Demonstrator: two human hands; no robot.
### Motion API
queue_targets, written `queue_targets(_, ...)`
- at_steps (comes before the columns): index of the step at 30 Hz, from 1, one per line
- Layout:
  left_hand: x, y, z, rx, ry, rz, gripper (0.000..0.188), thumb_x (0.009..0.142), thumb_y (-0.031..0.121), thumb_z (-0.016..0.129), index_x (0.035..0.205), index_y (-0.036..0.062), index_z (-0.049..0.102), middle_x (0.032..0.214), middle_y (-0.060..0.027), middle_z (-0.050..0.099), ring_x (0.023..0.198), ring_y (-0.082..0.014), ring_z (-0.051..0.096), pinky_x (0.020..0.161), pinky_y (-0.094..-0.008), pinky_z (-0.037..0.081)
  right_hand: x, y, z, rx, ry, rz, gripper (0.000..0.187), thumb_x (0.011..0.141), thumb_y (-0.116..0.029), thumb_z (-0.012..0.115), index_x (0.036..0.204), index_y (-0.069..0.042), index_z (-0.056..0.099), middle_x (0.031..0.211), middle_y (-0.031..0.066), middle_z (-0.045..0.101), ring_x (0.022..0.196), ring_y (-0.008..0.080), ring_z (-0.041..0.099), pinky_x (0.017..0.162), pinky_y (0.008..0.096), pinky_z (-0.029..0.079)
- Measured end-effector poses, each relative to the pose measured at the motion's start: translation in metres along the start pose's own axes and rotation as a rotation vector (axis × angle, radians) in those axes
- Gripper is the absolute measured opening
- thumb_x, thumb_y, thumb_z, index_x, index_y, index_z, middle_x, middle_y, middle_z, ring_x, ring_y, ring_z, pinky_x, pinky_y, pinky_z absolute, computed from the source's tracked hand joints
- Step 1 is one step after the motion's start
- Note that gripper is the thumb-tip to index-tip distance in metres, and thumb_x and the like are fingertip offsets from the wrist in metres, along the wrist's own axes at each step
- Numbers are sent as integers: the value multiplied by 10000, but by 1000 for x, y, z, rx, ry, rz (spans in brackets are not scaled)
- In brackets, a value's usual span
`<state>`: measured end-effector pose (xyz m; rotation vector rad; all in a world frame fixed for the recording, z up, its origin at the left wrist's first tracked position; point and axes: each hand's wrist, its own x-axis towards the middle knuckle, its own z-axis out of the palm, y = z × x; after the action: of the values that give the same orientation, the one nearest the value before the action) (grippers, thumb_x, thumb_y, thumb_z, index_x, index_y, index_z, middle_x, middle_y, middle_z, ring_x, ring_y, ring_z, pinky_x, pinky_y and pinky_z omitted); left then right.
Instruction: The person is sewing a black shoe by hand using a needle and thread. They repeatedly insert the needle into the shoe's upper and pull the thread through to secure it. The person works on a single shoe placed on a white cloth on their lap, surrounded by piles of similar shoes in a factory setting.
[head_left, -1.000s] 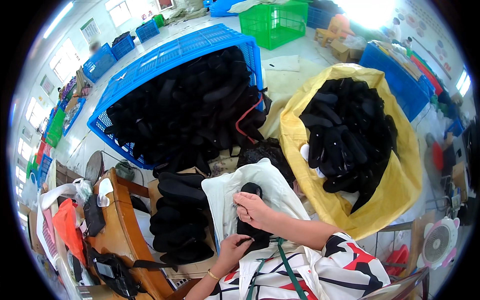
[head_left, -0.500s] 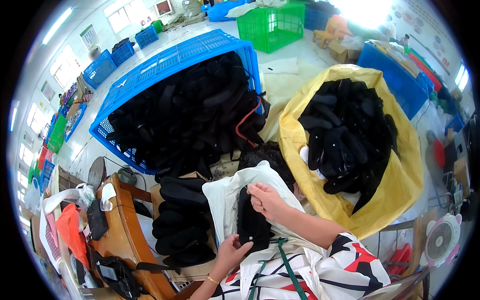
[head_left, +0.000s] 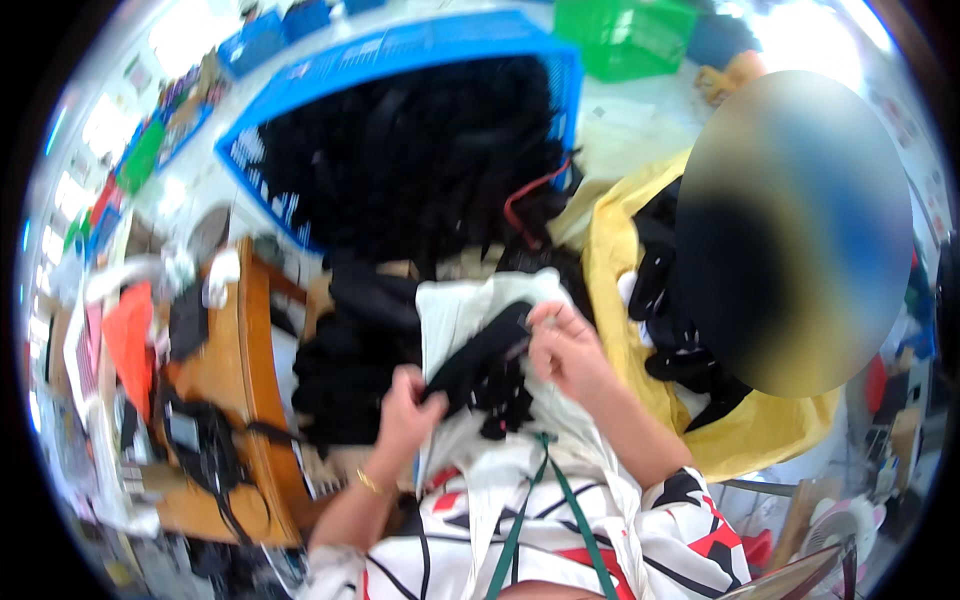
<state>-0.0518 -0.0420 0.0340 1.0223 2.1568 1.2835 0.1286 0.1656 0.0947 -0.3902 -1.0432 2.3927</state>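
Over my lap, a long, sole-shaped black fabric piece (head_left: 478, 350) is stretched slantwise between my hands. My left hand (head_left: 408, 415) is closed on its lower left end, thumb on top. The fingers of my right hand (head_left: 565, 345) pinch the upper right end. Under it lies a white cloth (head_left: 445, 305), with a few more dark bits (head_left: 505, 400) on it, too blurred to make out. Just left of the cloth, similar black pieces are stacked in a pile (head_left: 345, 370).
Ahead, a tipped blue plastic crate (head_left: 420, 38) spills many black pieces. To the right stands a yellow sack (head_left: 615, 250) of them, partly hidden by a blurred oval. A wooden table (head_left: 262, 350) with a black bag (head_left: 205, 450) is at left; a green crate (head_left: 620, 40) is farther off.
The black piece has swung from upright to slanting and is lifted between my hands. My left hand has moved left and up and closed on it. The whole view has shifted.
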Motion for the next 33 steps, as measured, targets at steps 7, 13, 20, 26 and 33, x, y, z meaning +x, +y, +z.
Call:
queue_targets(7,77,45,-75,-28,-94,247,246,906,78,624,1145,35,662,1095,-36,677,1003,-154,611,937,-272,448,-12,-8,9,-158,-65,-25,129,979,-57,538,1104,-40,566,799,22,563,667,84,553,532,216,478)
queue_targets(13,129,11,-49,-194,-539,27,229,921,115,633,1127,42,701,1023,5,683,932,-68,586,880,-226,457,1,16,-15,-713,69,-2,111,952,-90,611,1038,-21,620,813,-11,583,670,72,553,581,223,462)
queue_targets(20,151,-41,18,35,-433,66,252,924,242,670,1094,58,698,944,-8,673,882,-126,609,813,-256,488,23,44,-48,-1765,-32,-323,189,857,-201,700,921,-32,645,795,114,600,744,268,619,641,373,499)
queue_targets(26,110,9,12,650,139,314,369,900,411,631,811,53,626,791,-111,613,782,-314,617,650,-401,513,37,47,-59,-1966,-173,-271,177,842,-196,692,792,-56,598,746,99,566,745,310,610,642,417,503)
queue_targets(33,81,8,47,721,78,208,418,953,395,573,681,78,552,688,-105,587,681,-300,622,547,-402,504,66,78,-38,-1161,187,-323,147,930,-182,650,907,-37,642,833,56,635,779,180,635,669,310,519)
